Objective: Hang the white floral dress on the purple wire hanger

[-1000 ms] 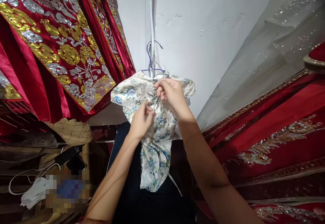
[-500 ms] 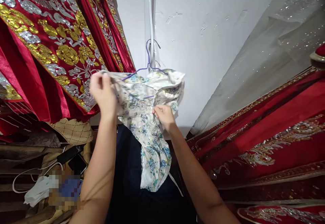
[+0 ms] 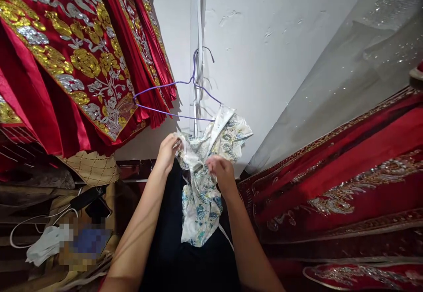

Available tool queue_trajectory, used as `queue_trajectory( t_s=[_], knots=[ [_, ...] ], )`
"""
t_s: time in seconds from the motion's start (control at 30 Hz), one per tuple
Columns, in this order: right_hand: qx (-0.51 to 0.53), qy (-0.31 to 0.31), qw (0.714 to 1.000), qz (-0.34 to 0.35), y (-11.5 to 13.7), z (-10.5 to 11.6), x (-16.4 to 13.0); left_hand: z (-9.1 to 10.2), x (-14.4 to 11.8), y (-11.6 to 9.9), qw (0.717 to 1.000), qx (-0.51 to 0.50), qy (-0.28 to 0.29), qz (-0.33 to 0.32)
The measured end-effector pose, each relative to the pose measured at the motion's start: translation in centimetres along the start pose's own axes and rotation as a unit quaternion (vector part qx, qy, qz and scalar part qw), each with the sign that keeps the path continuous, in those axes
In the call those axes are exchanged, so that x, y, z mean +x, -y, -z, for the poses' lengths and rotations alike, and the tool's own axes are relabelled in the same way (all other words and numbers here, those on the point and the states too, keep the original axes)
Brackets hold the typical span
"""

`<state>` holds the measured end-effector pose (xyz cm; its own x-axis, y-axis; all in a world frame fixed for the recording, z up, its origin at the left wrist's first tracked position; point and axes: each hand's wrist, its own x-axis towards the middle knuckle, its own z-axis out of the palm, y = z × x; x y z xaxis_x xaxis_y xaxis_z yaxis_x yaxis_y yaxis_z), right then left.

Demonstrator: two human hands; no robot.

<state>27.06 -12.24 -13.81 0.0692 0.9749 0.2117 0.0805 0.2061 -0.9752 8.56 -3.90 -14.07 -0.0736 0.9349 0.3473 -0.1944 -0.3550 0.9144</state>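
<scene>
A purple wire hanger (image 3: 180, 82) hangs from a white strip on the wall, its left arm bare. A white floral-print garment (image 3: 201, 221) with blue and yellow flowers still has one shoulder on the hanger's right end. My left hand (image 3: 168, 154) is closed on the garment's other shoulder edge, below the hanger's lower bar. Against the front of the cloth, right of its middle, my right hand (image 3: 222, 174) has curled fingers, somewhat blurred; whether cloth is pinched in them is unclear. The lower part of the garment drapes down over dark clothing.
Red embroidered garments (image 3: 86, 62) hang at the left, close to the hanger. Along the right are red beaded garments (image 3: 330, 195) and a sheer sparkly fabric (image 3: 330, 76). Lower left, a phone (image 3: 98, 209), white cable (image 3: 20, 228) and white cloth (image 3: 49, 243) lie on a wooden seat.
The garment's left shoulder has come off the hanger's left arm. My left hand has moved down and right with it; my right hand has shifted slightly down and right.
</scene>
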Motion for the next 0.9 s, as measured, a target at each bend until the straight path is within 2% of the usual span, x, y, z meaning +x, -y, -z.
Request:
queue_trajectory(
  t_s=[0.03, 0.07, 0.1, 0.17, 0.23, 0.3, 0.33, 0.4, 0.43, 0.47, 0.5, 0.57, 0.63, 0.67, 0.73, 0.83, 0.9],
  knots=[
    [-0.017, -0.017, 0.999, 0.021, 0.4, 0.1, 0.4, -0.7, -0.1, -1.5, 0.999, -0.017, 0.025, 0.008],
    [-0.027, -0.009, 0.999, 0.04, 0.9, 0.1, 0.8, -1.3, -0.3, -3.0, 0.997, -0.034, 0.062, 0.017],
    [-0.024, 0.022, 0.998, 0.056, 1.3, -0.1, 1.2, -2.0, -0.5, -4.6, 0.994, -0.039, 0.101, 0.018],
    [0.021, 0.113, 0.991, 0.074, 2.1, -0.6, 1.9, -3.2, -0.9, -7.2, 0.988, 0.006, 0.15, -0.024],
    [0.094, 0.185, 0.976, 0.064, 2.7, -1.0, 2.3, -4.2, -1.2, -8.8, 0.979, 0.093, 0.145, -0.105],
    [0.144, 0.234, 0.961, 0.017, 3.3, -0.9, 2.6, -4.4, -1.2, -9.3, 0.964, 0.147, 0.164, -0.152],
    [0.15, 0.26, 0.954, -0.013, 3.8, -0.6, 2.8, -4.2, -1.1, -9.2, 0.958, 0.151, 0.196, -0.147],
    [0.122, 0.313, 0.94, -0.052, 5.2, 0.6, 3.4, -3.1, -0.9, -8.4, 0.941, 0.143, 0.292, -0.097],
    [0.089, 0.328, 0.939, -0.048, 6.0, 1.5, 4.0, -2.3, -0.9, -7.9, 0.927, 0.147, 0.337, -0.07],
    [0.05, 0.322, 0.945, -0.023, 6.8, 2.3, 4.7, -1.4, -0.9, -7.3, 0.913, 0.165, 0.369, -0.052],
    [0.011, 0.29, 0.957, 0.022, 7.5, 3.1, 5.7, -0.4, -0.9, -6.7, 0.898, 0.196, 0.391, -0.043],
    [-0.047, 0.17, 0.975, 0.135, 8.1, 4.1, 8.3, 1.7, -0.9, -5.9, 0.867, 0.286, 0.405, -0.05],
    [-0.065, 0.047, 0.971, 0.223, 7.4, 4.2, 11.4, 3.5, -0.5, -5.9, 0.839, 0.389, 0.373, -0.075],
    [-0.069, 0.02, 0.968, 0.241, 6.5, 3.8, 13.0, 4.2, -0.1, -6.2, 0.822, 0.444, 0.345, -0.088],
    [-0.091, 0.03, 0.968, 0.23, 4.2, 2.8, 15.9, 5.3, 0.8, -7.4, 0.773, 0.557, 0.293, -0.081],
    [-0.163, 0.079, 0.968, 0.174, 1.2, 2.0, 18.6, 6.4, 2.0, -10.2, 0.657, 0.703, 0.27, 0.029],
    [-0.211, 0.073, 0.96, 0.171, 0.5, 2.8, 19.0, 7.1, 2.5, -12.0, 0.581, 0.76, 0.269, 0.113]
  ],
)
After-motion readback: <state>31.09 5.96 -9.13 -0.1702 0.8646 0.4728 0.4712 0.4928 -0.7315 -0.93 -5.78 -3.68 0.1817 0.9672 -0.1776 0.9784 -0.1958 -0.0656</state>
